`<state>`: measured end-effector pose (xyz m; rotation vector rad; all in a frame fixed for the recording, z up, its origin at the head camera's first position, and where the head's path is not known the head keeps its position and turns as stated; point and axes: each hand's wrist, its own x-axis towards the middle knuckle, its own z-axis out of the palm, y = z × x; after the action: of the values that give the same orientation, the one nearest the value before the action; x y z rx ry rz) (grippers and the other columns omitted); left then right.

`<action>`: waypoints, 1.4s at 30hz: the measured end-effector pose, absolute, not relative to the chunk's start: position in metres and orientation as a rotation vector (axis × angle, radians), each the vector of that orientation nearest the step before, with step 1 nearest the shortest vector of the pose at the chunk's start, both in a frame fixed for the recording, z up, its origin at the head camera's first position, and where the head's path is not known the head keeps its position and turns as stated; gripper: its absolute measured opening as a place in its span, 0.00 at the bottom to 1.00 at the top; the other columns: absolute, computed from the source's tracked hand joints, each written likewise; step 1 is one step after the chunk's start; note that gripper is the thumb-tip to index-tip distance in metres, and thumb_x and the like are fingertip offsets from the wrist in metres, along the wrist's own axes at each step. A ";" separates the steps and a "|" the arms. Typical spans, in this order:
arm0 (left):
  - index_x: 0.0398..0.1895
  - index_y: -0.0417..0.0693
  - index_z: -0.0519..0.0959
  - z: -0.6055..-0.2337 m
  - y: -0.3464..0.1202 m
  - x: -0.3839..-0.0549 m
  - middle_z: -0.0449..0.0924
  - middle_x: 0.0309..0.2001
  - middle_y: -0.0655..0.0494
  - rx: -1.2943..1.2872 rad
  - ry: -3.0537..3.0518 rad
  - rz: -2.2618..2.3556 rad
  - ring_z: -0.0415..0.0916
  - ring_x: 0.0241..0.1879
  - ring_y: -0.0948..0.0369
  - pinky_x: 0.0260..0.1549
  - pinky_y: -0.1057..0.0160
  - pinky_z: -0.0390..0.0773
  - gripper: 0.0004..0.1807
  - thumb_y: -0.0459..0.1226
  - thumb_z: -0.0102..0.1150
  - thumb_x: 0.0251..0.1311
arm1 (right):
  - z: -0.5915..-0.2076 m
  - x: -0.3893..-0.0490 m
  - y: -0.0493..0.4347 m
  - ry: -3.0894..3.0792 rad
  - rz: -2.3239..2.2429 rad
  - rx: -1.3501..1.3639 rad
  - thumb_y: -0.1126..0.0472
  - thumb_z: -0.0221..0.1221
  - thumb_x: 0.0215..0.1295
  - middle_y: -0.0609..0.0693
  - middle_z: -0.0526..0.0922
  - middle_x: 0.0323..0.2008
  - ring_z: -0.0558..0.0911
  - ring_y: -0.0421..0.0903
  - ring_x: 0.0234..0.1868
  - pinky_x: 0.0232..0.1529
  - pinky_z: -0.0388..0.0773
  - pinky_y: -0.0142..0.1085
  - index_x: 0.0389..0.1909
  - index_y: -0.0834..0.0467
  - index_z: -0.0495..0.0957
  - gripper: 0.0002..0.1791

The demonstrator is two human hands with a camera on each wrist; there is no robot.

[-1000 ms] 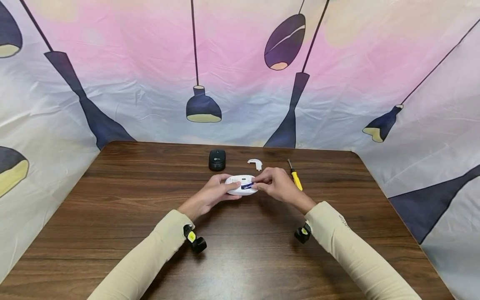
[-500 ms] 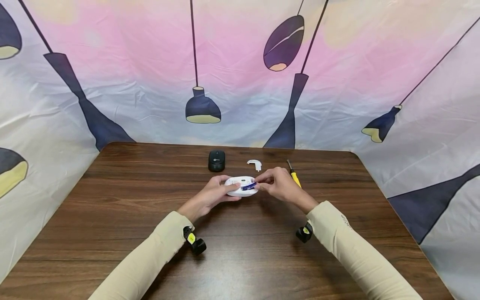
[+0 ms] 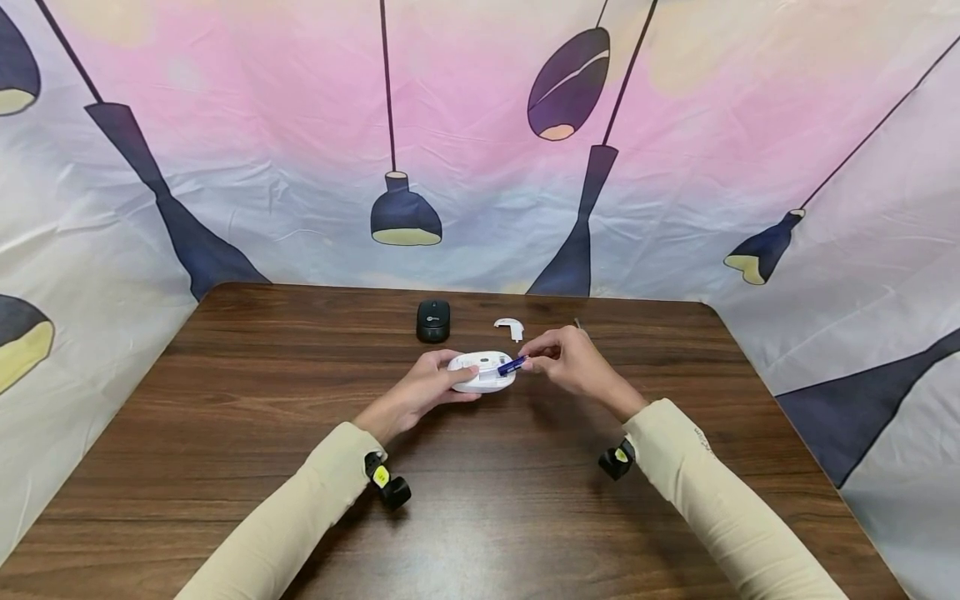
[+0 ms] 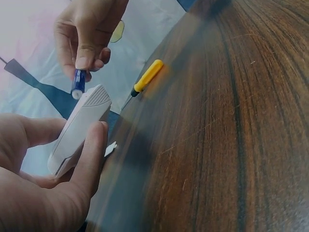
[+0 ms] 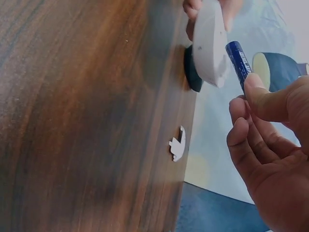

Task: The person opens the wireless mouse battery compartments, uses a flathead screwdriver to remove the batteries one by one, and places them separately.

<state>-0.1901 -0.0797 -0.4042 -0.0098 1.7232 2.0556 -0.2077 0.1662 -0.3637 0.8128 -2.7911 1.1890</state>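
Pastel cloth [image 3: 300,192] printed with dark hanging lamps fills the backdrop, and in front of it stretches the dark wood-grain surface [image 3: 480,517]. Centre stage, held up over that surface, it's the white mouse [image 3: 463,362], underside showing, its narrow compartment in plain sight! Left hand [image 3: 426,387] has it, fingers wrapped round one end, thumb across the underside. And over on the other side, right hand [image 3: 576,360], thumb and fingers pinching one end of a blue battery [image 3: 512,366]! Tilted, that battery, its free end just over the mouse's right end in the head view, with a gap between the two from the right wrist. Further back, the black mouse [image 3: 433,322] sits upright near the far edge, a small white cover [image 3: 513,327] lying to its right. Beyond the right hand, mostly hidden from the head camera, lies a yellow-handled screwdriver [image 4: 148,76]. Cream sleeves [image 3: 288,508] on both arms, black wrist cameras [image 3: 395,493] strapped on.
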 end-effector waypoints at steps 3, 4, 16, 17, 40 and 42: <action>0.67 0.23 0.61 -0.405 -0.080 -0.190 0.69 0.58 0.30 0.001 1.717 2.074 0.80 0.43 0.54 0.50 0.58 0.86 0.25 0.26 0.53 0.71 | -0.361 -0.209 0.170 -2.771 1.208 0.801 0.68 0.72 0.59 0.51 0.89 0.33 0.78 0.44 0.26 0.23 0.74 0.29 0.37 0.60 0.89 0.06; 0.67 0.23 0.60 -0.405 -0.081 -0.190 0.68 0.59 0.30 0.006 1.718 2.078 0.80 0.43 0.54 0.50 0.57 0.86 0.25 0.26 0.53 0.71 | -0.360 -0.209 0.171 -2.767 1.216 0.795 0.68 0.72 0.59 0.52 0.89 0.32 0.78 0.45 0.26 0.23 0.75 0.29 0.37 0.60 0.89 0.06; 0.68 0.24 0.60 -0.404 -0.083 -0.189 0.67 0.61 0.29 -0.006 1.722 2.075 0.79 0.45 0.54 0.50 0.57 0.86 0.26 0.27 0.54 0.72 | -0.360 -0.218 0.185 -2.814 1.158 0.617 0.66 0.71 0.61 0.51 0.88 0.32 0.77 0.45 0.27 0.23 0.72 0.30 0.37 0.61 0.89 0.05; 0.68 0.24 0.60 -0.404 -0.083 -0.189 0.67 0.61 0.29 -0.007 1.721 2.075 0.79 0.45 0.54 0.50 0.57 0.86 0.26 0.27 0.53 0.72 | -0.360 -0.219 0.186 -2.827 1.150 0.594 0.66 0.71 0.61 0.51 0.88 0.32 0.77 0.45 0.27 0.23 0.72 0.30 0.38 0.61 0.89 0.05; 0.68 0.23 0.59 -0.404 -0.082 -0.187 0.68 0.60 0.30 0.007 1.711 2.081 0.79 0.44 0.54 0.49 0.58 0.86 0.26 0.26 0.53 0.72 | -0.389 -0.244 0.209 -2.970 1.014 0.325 0.67 0.67 0.65 0.57 0.88 0.39 0.85 0.51 0.39 0.37 0.84 0.42 0.40 0.63 0.88 0.05; 0.68 0.24 0.59 -0.405 -0.082 -0.188 0.67 0.60 0.30 0.005 1.712 2.079 0.79 0.45 0.53 0.49 0.58 0.86 0.26 0.26 0.54 0.72 | -0.392 -0.246 0.210 -2.979 1.000 0.331 0.68 0.67 0.65 0.57 0.88 0.40 0.85 0.52 0.39 0.39 0.85 0.44 0.40 0.64 0.88 0.05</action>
<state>-0.1876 -0.0824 -0.4045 0.0053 1.7116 2.0787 -0.2459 0.2098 -0.3916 0.3306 -2.9789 0.9996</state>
